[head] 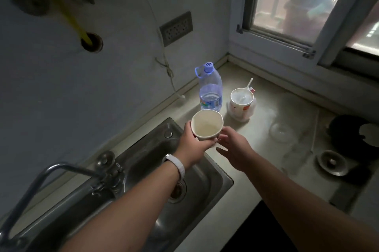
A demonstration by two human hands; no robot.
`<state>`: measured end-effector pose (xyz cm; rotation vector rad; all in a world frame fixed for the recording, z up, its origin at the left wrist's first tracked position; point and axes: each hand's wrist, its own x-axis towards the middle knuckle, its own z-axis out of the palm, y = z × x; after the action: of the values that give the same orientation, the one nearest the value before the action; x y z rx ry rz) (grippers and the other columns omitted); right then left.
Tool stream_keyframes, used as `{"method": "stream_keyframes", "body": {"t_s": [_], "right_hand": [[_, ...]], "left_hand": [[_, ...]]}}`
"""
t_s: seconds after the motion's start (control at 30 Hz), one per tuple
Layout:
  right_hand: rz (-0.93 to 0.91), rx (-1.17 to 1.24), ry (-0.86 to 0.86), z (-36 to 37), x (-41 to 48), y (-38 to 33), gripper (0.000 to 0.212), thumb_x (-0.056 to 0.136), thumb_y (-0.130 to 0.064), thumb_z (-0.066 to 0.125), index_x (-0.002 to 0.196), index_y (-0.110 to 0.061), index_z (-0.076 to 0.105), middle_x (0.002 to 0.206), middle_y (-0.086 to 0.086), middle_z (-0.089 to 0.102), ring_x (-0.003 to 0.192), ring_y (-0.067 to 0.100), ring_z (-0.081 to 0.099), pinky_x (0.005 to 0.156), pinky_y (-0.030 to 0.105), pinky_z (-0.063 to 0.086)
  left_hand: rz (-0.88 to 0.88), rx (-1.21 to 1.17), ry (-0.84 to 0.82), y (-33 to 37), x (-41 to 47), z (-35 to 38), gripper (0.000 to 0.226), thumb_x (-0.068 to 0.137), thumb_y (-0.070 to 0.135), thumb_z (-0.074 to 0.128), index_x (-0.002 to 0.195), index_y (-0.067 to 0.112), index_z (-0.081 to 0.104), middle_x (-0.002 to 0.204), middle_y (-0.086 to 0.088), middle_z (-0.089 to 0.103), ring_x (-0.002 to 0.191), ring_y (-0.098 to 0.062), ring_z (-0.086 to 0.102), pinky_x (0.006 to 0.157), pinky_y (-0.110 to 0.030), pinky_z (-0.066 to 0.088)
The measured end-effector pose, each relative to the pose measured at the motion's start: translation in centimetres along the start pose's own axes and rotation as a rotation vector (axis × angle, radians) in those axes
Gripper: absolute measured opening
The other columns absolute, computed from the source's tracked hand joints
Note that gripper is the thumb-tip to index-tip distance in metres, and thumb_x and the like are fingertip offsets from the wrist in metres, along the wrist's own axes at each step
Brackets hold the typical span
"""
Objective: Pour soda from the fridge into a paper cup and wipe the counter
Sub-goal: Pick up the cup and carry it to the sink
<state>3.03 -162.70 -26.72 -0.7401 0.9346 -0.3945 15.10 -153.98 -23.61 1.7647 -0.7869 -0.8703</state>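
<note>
A white paper cup (pixel 207 124) is held upright at the sink's far right corner, just above the counter edge. My left hand (pixel 193 145) grips it from the left and below. Just right of the cup, my right hand (pixel 235 149) hovers with relaxed fingers, its fingertips close to the cup's base. The cup looks empty inside. No soda or cloth is in view.
A clear water bottle (pixel 210 89) with a blue cap stands behind the cup. Beside it is a used paper cup (pixel 241 102) with a straw. A steel sink (pixel 184 190) and tap (pixel 61 171) lie left. A glass lid (pixel 282 131), a stove burner (pixel 332 162) and a window (pixel 303 5) are right.
</note>
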Motion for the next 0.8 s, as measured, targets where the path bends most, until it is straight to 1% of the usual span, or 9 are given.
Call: {"method": "stream_keyframes", "body": {"t_s": [0.07, 0.17, 0.23, 0.37, 0.47, 0.57, 0.67, 0.73, 0.8], "right_hand": [[0.01, -0.011, 0.021, -0.6, 1.5, -0.9, 0.027, 0.088, -0.029, 0.055, 0.106, -0.016, 0.071, 0.11, 0.006, 0.071, 0.11, 0.016, 0.062, 0.098, 0.039, 0.043], [0.027, -0.017, 0.049, -1.6, 3.5, -1.8, 0.023, 0.089, -0.028, 0.055, 0.102, -0.018, 0.071, 0.103, 0.002, 0.07, 0.106, 0.015, 0.061, 0.099, 0.039, 0.043], [0.037, -0.022, 0.069, -2.2, 4.8, -2.1, 0.022, 0.09, -0.027, 0.054, 0.101, -0.017, 0.07, 0.098, 0.001, 0.07, 0.101, 0.014, 0.062, 0.096, 0.038, 0.045], [0.055, -0.032, 0.114, -3.5, 7.4, -1.8, 0.018, 0.088, -0.023, 0.052, 0.093, -0.018, 0.069, 0.088, -0.002, 0.067, 0.094, 0.013, 0.061, 0.081, 0.033, 0.046], [0.076, -0.045, 0.12, -4.0, 9.1, -1.2, 0.016, 0.087, -0.022, 0.052, 0.092, -0.02, 0.067, 0.086, -0.003, 0.065, 0.093, 0.012, 0.06, 0.084, 0.035, 0.044], [0.09, -0.056, 0.134, -4.5, 10.5, -0.5, 0.012, 0.085, -0.022, 0.054, 0.09, -0.021, 0.065, 0.083, -0.004, 0.063, 0.088, 0.012, 0.06, 0.082, 0.034, 0.042], [0.1, -0.049, 0.183, -4.9, 11.6, 0.3, 0.012, 0.081, -0.023, 0.055, 0.082, -0.022, 0.067, 0.083, 0.002, 0.061, 0.077, 0.013, 0.057, 0.072, 0.031, 0.041], [0.088, -0.015, 0.209, -5.1, 11.9, 0.8, 0.01, 0.075, -0.023, 0.056, 0.071, -0.018, 0.064, 0.079, 0.012, 0.051, 0.06, 0.016, 0.044, 0.058, 0.028, 0.034], [0.075, -0.002, 0.23, -5.4, 12.3, 1.1, 0.009, 0.069, -0.024, 0.057, 0.068, -0.016, 0.061, 0.079, 0.014, 0.044, 0.058, 0.016, 0.035, 0.051, 0.029, 0.028]], "left_hand": [[-0.017, 0.009, 0.003, -0.2, 1.8, 0.8, 0.073, 0.069, 0.006, 0.087, 0.124, 0.022, 0.042, 0.108, 0.014, 0.06, 0.098, 0.002, 0.06, 0.081, -0.012, 0.048], [-0.055, 0.007, 0.011, -1.0, 4.3, 2.1, 0.078, 0.068, 0.004, 0.088, 0.129, 0.015, 0.042, 0.111, 0.006, 0.062, 0.105, -0.011, 0.061, 0.087, -0.019, 0.05], [-0.073, 0.014, 0.01, -1.7, 5.9, 2.8, 0.078, 0.066, 0.005, 0.089, 0.127, 0.017, 0.042, 0.11, 0.006, 0.062, 0.105, -0.013, 0.061, 0.09, -0.024, 0.051], [-0.097, 0.058, -0.025, -3.1, 8.4, 3.7, 0.077, 0.063, 0.007, 0.09, 0.12, 0.022, 0.04, 0.108, 0.011, 0.059, 0.101, -0.007, 0.06, 0.093, -0.027, 0.05], [-0.129, 0.08, -0.036, -4.8, 9.8, 4.2, 0.081, 0.062, 0.009, 0.091, 0.123, 0.021, 0.039, 0.115, 0.003, 0.061, 0.11, -0.015, 0.06, 0.101, -0.035, 0.049], [-0.156, 0.074, -0.031, -6.0, 10.7, 4.7, 0.082, 0.06, 0.008, 0.091, 0.123, 0.019, 0.039, 0.118, -0.002, 0.062, 0.112, -0.018, 0.061, 0.103, -0.041, 0.048], [-0.168, 0.082, -0.058, -6.9, 11.2, 5.1, 0.083, 0.057, 0.015, 0.091, 0.121, 0.02, 0.039, 0.118, -0.002, 0.062, 0.112, -0.017, 0.061, 0.103, -0.041, 0.048], [-0.172, 0.08, -0.071, -7.4, 11.5, 5.3, 0.084, 0.054, 0.021, 0.091, 0.121, 0.022, 0.039, 0.118, 0.0, 0.062, 0.111, -0.015, 0.061, 0.103, -0.04, 0.049], [-0.174, 0.081, -0.074, -7.6, 11.7, 5.5, 0.087, 0.048, 0.034, 0.089, 0.119, 0.028, 0.039, 0.116, 0.004, 0.063, 0.11, -0.013, 0.062, 0.1, -0.036, 0.05]]}}
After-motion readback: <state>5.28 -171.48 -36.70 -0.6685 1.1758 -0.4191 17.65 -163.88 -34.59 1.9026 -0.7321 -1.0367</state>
